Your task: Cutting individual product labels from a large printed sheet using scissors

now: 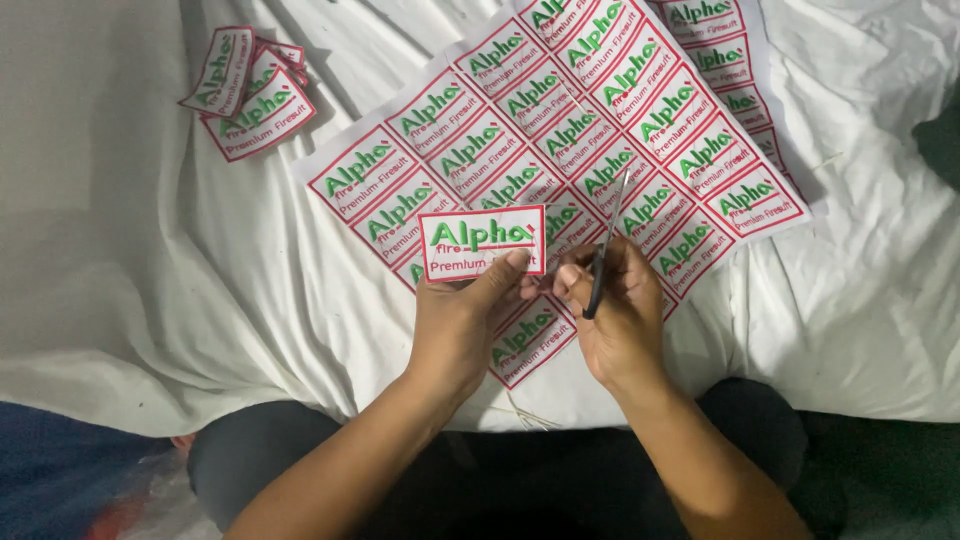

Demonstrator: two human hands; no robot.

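My left hand (462, 318) holds up a single cut-out rectangular patch (481, 242), white with a red border and green and red lettering, pinched at its lower right corner. My right hand (617, 315) grips a pair of scissors (605, 247) with black handles, its thin blades closed and pointing up and away. Both hands hover close together over a large white sheet (560, 140) printed with several rows of the same red-bordered patches. One more patch of the sheet (530, 340) shows just below my hands.
A small pile of cut-out patches (250, 92) lies at the upper left on the rumpled white cloth (150, 250). My dark-clothed legs (500, 470) sit at the bottom edge. Blue and red fabric (70, 480) shows at the lower left.
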